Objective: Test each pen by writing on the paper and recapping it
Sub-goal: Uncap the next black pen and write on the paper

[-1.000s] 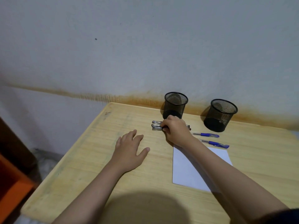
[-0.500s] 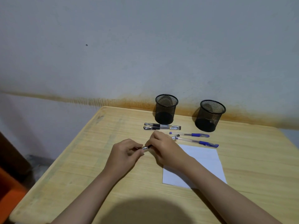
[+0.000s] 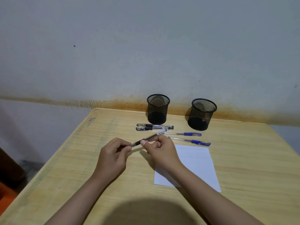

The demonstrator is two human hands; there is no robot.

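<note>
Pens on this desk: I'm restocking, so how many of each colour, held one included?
Black-grip clear pens: 3, two lying on the table, one held by both hands.
Blue-capped clear pens: 2.
Total: 5

1. Cap of the black pen [image 3: 148, 138]: lost inside the curled fingers [image 3: 125, 147] of the left hand [image 3: 112, 158], too hidden to confirm.
2. Pen tip: too small to make out.
3. Near left part of the paper [image 3: 196, 161]: covered by the right hand [image 3: 160, 151] and forearm.
4. Tabletop [image 3: 68, 159]: cut off at the bottom and right edges.
5. Label print on the pen barrel: unreadable.
6. Orange object [image 3: 6, 194] at lower left: cropped, unidentifiable.
</note>
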